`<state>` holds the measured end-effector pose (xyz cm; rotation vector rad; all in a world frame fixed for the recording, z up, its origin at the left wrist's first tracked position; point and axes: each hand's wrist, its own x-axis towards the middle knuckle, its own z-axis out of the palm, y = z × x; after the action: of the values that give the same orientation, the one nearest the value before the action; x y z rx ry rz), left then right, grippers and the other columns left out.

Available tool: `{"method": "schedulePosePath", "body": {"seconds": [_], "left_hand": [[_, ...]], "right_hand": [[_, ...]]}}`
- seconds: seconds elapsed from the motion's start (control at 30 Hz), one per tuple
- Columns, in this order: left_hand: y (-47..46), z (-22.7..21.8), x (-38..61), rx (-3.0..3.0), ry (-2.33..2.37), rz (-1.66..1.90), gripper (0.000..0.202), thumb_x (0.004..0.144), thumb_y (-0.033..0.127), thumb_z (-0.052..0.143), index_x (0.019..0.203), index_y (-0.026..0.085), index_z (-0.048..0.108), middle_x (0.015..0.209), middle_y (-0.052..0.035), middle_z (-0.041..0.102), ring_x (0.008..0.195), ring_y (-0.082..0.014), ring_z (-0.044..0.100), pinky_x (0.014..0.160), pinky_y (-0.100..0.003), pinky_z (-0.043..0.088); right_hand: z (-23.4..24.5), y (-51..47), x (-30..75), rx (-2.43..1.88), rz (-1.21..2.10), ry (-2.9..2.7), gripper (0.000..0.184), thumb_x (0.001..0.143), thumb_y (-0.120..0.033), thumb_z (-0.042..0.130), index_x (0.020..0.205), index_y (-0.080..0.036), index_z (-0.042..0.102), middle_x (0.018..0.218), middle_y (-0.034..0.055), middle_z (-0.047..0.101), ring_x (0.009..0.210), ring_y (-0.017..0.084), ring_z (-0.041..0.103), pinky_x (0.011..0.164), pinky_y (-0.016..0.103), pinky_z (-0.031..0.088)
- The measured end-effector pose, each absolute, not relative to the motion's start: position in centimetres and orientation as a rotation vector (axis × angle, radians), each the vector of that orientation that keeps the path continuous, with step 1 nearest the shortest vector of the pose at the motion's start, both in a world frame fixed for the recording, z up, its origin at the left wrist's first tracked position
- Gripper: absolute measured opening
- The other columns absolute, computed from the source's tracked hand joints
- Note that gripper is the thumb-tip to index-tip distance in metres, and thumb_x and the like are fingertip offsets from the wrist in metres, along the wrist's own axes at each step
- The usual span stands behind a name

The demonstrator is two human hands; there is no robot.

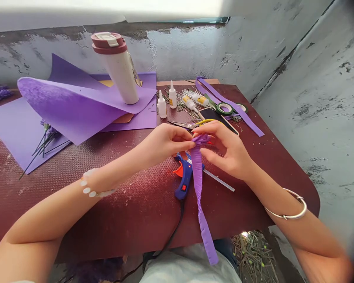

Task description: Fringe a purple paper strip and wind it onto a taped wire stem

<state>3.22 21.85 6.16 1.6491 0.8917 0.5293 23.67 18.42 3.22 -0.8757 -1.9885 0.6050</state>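
Note:
A fringed purple strip (197, 177) hangs down from between my hands, over the table's front edge toward my lap. Its upper end is gathered into a small purple bunch (202, 139). My left hand (168, 143) pinches the strip just below that bunch, thumb and forefinger together. On the other side, my right hand (225, 147) curves around the bunch with its fingers apart; the fingertips are partly hidden, so its hold is unclear. Beneath both hands lies a blue glue gun (184, 179) with an orange trigger and a clear glue stick (220, 181).
Purple sheets (85, 106) cover the left back, with a white tumbler (119, 70) standing on them. Small glue bottles (172, 96), wire stems, green tape (224, 108), scissors (184, 125), a phone (218, 118) and a purple strip (250, 124) lie behind my hands. A wall borders the right.

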Motion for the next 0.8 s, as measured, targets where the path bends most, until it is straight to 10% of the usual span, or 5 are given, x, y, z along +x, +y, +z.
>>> {"method": "schedulePosePath", "body": {"seconds": [0.8], "left_hand": [[21.94, 6.14, 3.46, 1.491, 1.003, 0.368, 0.021, 0.086, 0.03, 0.067, 0.079, 0.012, 0.074, 0.067, -0.0039, 0.073, 0.06, -0.011, 0.067, 0.052, -0.02, 0.041]], "right_hand": [[2.68, 18.88, 23.28, -1.067, 0.784, -1.829, 0.005, 0.091, -0.024, 0.066, 0.09, -0.021, 0.069, 0.091, 0.0011, 0.072, 0.088, 0.018, 0.066, 0.078, 0.028, 0.053]]}}
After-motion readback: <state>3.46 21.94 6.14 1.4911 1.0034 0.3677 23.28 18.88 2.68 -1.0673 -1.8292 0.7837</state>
